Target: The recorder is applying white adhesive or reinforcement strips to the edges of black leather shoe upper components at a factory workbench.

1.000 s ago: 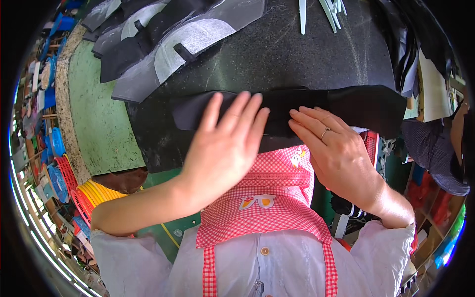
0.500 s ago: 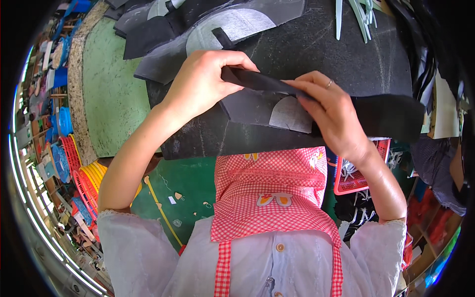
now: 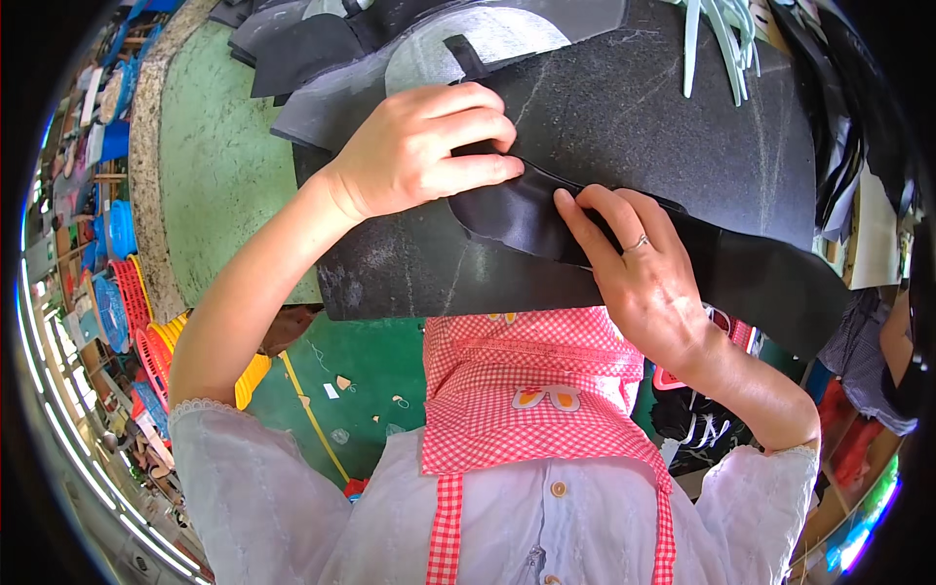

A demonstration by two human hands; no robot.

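Note:
A smooth black sheet piece (image 3: pixel 512 216) with a rounded lower edge lies across the dark work board (image 3: pixel 604 107). My left hand (image 3: pixel 429 146) pinches its upper left edge, with fingers curled and thumb against the material. Farther right, my right hand (image 3: pixel 643 263) grips the same piece near its top edge, its thumb on the black surface and its fingertips bent at the rim. A long black flap (image 3: pixel 770 278) extends right from beneath that hand and hangs past the board's edge.
Stacked dark pieces with silver-grey patches (image 3: pixel 341 97) lie at the far left of the board. Pale green strips (image 3: pixel 717 44) hang over its far edge, and black strips (image 3: pixel 843 107) are bunched at right. Baskets (image 3: pixel 146 331) stand at lower left.
The black piece was folded up, showing a silver-grey patch underneath; now it lies flatter and covers that patch. My right hand has moved slightly down, and my left fingers have curled over the edge.

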